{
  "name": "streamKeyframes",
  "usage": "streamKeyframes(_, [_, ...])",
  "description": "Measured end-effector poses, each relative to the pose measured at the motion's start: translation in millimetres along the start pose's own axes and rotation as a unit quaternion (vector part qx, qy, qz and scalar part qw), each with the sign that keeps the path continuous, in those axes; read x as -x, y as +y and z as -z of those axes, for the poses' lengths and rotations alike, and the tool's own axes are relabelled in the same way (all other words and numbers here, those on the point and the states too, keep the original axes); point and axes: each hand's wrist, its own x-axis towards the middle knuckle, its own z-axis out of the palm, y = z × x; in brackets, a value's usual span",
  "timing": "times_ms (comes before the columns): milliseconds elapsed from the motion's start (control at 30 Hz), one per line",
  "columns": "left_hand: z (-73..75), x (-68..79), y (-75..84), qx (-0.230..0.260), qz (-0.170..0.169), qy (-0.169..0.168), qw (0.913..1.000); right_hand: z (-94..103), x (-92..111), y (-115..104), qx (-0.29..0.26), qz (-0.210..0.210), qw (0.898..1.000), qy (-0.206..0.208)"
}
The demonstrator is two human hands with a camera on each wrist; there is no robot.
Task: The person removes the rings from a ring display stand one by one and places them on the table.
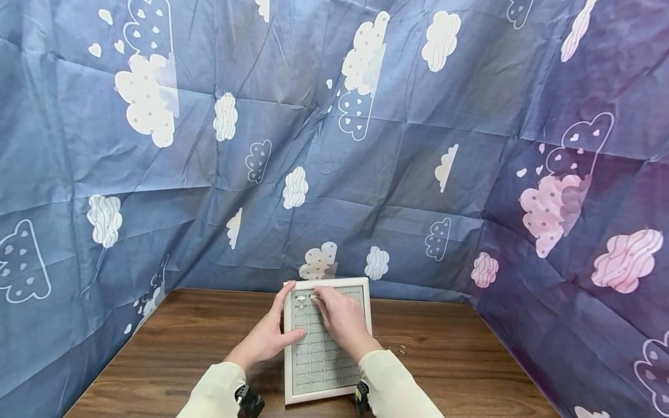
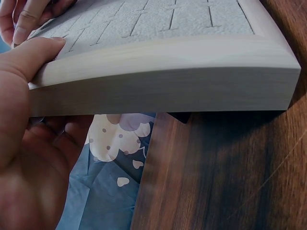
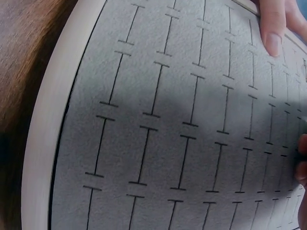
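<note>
A ring display tray (image 1: 319, 377) has a white frame and a grey padded insert with rows of I-shaped slits. My left hand (image 1: 263, 337) grips the frame's left side; in the left wrist view its thumb (image 2: 45, 48) lies over the top and its fingers (image 2: 79, 132) go underneath. At the tray's upper left, my right hand (image 1: 342, 319) pinches a small silvery ring (image 1: 313, 296) at a slit in the top row. Beside it, one ring (image 1: 301, 298) sits in the corner slit, with another ring (image 1: 301, 307) just below. The right fingertips are mostly out of the right wrist view.
Loose rings (image 1: 402, 349) lie on the brown wooden table (image 1: 444, 371), right of the tray near my right wrist. A blue cloud-patterned cloth (image 1: 334, 174) hangs behind the table and along both sides.
</note>
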Motion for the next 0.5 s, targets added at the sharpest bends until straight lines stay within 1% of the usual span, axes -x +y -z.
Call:
streamKeyframes(100, [-0.4,-0.1,-0.2,-0.001,0.000,0.002,1.0000,-1.9,1.5,1.5,0.001,0.004,1.000,0.013])
streamKeyframes(267, [-0.4,-0.8,-1.1,-0.001,-0.002,0.003,1.0000,-5.4,3.6,3.7,-0.007,-0.001,0.999,0.042])
streamKeyframes(400, [-1.3,-1.2,-1.1,-0.002,-0.002,0.002,1.0000,-4.0,4.5,5.6,-0.026,-0.006,0.997,0.068])
streamKeyframes(500, [-1.2,-0.2,-1.0,-0.003,0.001,0.008,1.0000,-0.9,3.9,6.9,-0.041,-0.012,0.997,0.072])
